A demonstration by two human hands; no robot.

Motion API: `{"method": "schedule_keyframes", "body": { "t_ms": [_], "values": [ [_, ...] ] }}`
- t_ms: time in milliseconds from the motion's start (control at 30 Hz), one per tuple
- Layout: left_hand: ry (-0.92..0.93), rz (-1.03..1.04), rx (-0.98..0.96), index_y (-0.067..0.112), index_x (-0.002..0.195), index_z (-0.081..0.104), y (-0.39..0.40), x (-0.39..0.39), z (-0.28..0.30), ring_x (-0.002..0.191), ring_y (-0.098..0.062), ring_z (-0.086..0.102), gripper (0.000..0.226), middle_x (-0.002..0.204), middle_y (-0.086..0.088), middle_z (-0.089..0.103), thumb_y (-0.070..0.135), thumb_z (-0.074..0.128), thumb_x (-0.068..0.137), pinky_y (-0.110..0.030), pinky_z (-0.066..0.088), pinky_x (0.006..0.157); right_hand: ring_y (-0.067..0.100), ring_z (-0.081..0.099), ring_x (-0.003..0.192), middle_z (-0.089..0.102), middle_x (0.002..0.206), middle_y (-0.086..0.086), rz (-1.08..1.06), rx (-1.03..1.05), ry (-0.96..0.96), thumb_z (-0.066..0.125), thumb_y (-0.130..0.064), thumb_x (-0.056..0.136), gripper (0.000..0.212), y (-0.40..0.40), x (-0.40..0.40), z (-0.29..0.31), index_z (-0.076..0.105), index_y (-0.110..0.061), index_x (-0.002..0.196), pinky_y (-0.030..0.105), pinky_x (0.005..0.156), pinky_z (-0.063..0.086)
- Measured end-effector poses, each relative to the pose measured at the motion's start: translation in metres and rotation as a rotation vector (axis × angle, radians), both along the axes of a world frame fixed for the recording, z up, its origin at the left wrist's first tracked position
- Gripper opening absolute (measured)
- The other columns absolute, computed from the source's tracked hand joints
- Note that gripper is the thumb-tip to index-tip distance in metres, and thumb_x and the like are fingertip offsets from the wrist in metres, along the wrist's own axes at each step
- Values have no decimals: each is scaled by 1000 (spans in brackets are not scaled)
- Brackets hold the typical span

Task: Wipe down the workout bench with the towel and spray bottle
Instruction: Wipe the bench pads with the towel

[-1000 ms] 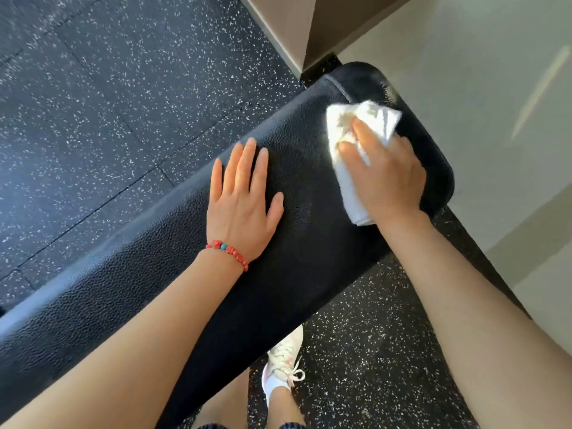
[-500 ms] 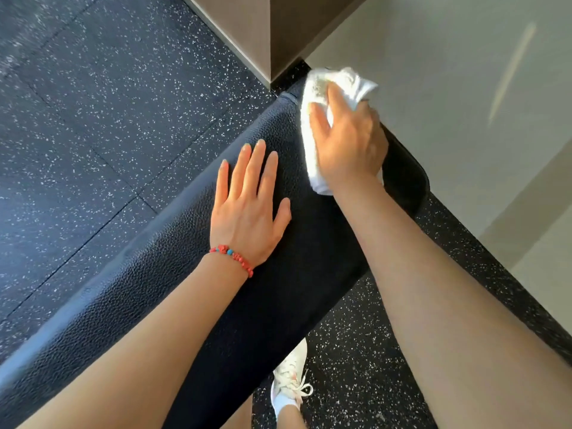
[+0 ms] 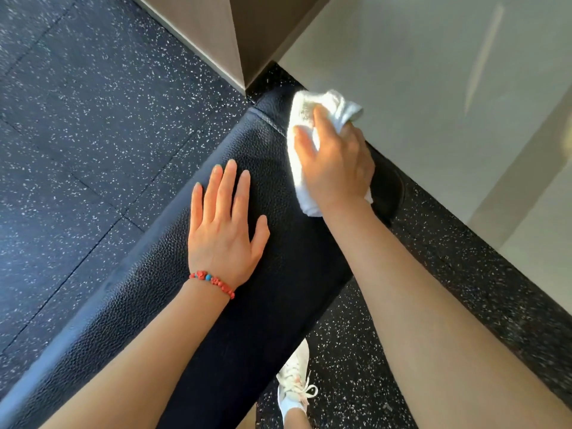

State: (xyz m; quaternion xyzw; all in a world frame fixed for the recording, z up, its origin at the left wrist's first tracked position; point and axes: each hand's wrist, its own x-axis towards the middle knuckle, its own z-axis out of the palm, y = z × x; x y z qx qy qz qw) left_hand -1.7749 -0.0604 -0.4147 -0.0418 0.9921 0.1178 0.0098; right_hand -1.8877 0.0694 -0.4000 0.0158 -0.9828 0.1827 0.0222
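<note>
**At the worktop's far end, towel under the right hand**

Nearest the camera, a white shoe (image 3: 293,386) stands on the speckled floor (image 3: 77,125) just beside the near edge of the black padded worktop (image 3: 278,289), partly hidden by that edge. Both bare forearms reach out over the pad. On the left wrist sits a red bead bracelet (image 3: 213,281). Beyond it the left hand (image 3: 223,230) lies flat on the worktop, fingers straight and slightly spread, holding nothing. Farther on, near the rounded end of the pad, the right hand (image 3: 332,159) presses the crumpled white towel (image 3: 322,109) against the surface, fingers curled over it; the hand covers much of the cloth, and the rest shows beyond the fingertips and under the wrist. Past the worktop's end a brown column corner (image 3: 216,32) meets the floor, with a pale wall (image 3: 418,72) to its right.
</note>
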Motion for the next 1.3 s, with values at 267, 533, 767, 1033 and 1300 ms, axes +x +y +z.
{"method": "schedule_keyframes", "body": {
  "t_ms": [267,533,767,1033,1300],
  "values": [
    [8,-8,-5,3,141,35,-1,0,-2,139,-33,22,62,149,-18,30,39,35,91,-45,8,114,31,56,85,63,93,18,-247,-24,-27,49,-52,87,46,52,29,-6,56,-24,124,31,63,33],
    [21,-13,28,2,139,39,-1,2,-3,139,-34,22,59,148,-19,31,37,36,91,-46,8,115,33,53,99,59,104,19,-523,-179,-85,51,-48,88,48,55,61,-5,49,-29,131,37,77,41],
    [72,-113,71,3,133,46,-2,16,0,135,-32,27,49,144,-18,38,26,40,90,-49,14,113,32,57,61,56,70,17,-473,-133,25,56,-46,81,45,24,133,-12,62,-21,118,29,53,42],
    [52,-176,50,5,132,47,-9,59,2,133,-31,29,49,142,-18,41,23,43,87,-46,15,111,25,52,51,54,61,11,-285,-70,47,57,-45,82,37,-9,208,-11,69,-19,106,28,44,44],
    [-58,-151,93,4,131,49,-3,91,36,133,-29,29,51,141,-17,43,26,41,86,-44,18,109,29,60,89,66,94,11,-419,-393,-389,61,-46,82,41,11,202,35,59,-32,120,33,74,45]
  ]
}}
